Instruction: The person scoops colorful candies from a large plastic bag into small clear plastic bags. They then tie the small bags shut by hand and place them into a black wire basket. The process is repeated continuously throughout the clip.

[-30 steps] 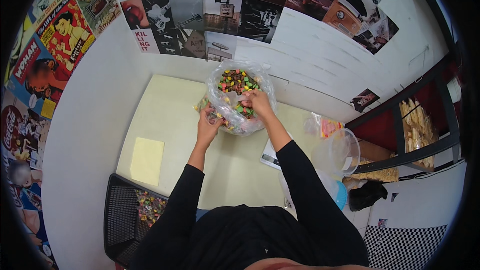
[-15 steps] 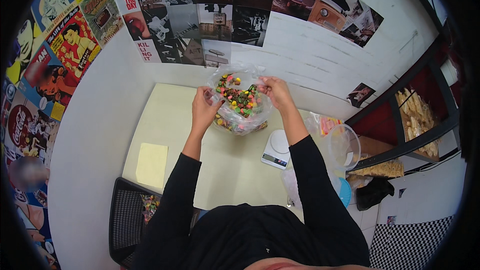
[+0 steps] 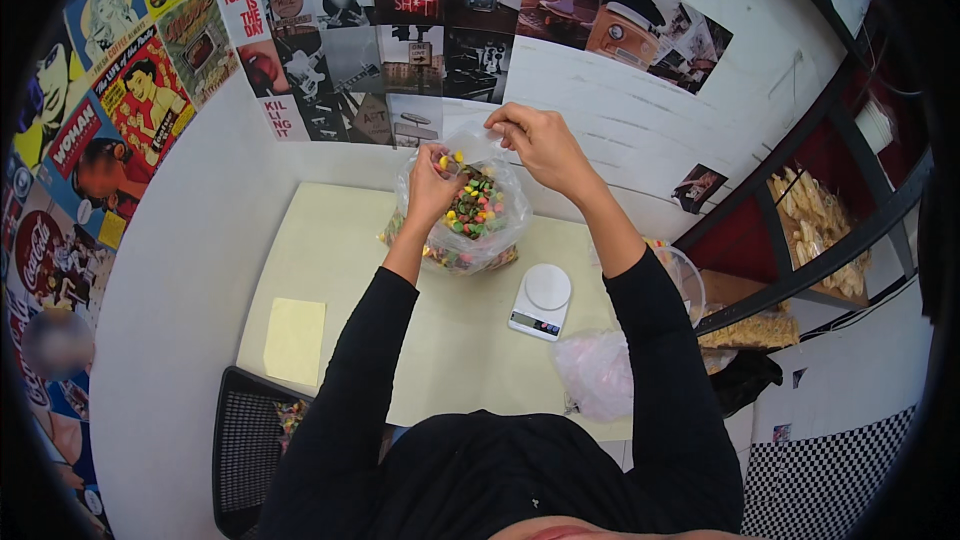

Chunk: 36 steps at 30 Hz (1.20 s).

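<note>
Beyond and left of the round-topped scale (image 3: 543, 300), a crinkled clear bag (image 3: 517, 212) bulges with multicoloured candies (image 3: 474, 208). The right hand (image 3: 540, 145) pinches thin film (image 3: 482, 143); the left hand (image 3: 430, 186) curls, its hold unclear.

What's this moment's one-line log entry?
left hand: over clear bag of colourful pieces; right hand: near bag's far side; scale: on table, right of bag

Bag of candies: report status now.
Left hand at mouth of open bag. Right hand pinching clear plastic at far side. Colourful candies visible inside. White scale apart, not in the way.
</note>
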Available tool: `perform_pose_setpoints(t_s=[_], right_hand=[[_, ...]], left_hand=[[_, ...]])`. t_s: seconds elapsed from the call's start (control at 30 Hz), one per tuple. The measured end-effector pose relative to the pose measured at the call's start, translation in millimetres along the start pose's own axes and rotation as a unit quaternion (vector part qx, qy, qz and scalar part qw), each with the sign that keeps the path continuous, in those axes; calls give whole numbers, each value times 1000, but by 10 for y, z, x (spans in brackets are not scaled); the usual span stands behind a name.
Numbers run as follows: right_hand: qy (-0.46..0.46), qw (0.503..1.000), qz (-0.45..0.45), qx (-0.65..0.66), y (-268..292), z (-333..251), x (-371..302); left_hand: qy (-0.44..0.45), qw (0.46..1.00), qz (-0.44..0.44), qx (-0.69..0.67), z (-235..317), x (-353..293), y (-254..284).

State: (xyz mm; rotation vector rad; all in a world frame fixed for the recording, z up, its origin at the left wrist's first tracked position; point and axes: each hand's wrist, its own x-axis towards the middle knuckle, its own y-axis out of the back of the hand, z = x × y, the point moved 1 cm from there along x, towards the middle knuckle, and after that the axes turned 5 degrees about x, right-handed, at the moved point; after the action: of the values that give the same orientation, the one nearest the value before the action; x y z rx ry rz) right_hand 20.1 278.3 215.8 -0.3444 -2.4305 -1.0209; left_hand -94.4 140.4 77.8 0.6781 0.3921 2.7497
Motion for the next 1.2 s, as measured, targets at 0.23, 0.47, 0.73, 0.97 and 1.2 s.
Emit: perform_pose_setpoints(t_s=[0.23, 0.47, 0.73, 0.97, 1.2], right_hand=[[3, 997, 4, -82, -359, 560, -110], [126, 988, -90, -18, -717, 129, -413], [83, 977, -172, -90, -554, -33, -921], [70, 994, -58, -60, -381, -174, -1535], [3, 998, -47, -47, -389, -134, -2054]], left_hand=[[31, 989, -46, -139, -131, -123, 144], [109, 934, -213, -265, -12, -477, 523], [182, 844, -372, -341, 183, -906, 514], [168, 854, -380, -313, 165, -1349, 252], [180, 833, -407, -328, 185, -1806, 105]])
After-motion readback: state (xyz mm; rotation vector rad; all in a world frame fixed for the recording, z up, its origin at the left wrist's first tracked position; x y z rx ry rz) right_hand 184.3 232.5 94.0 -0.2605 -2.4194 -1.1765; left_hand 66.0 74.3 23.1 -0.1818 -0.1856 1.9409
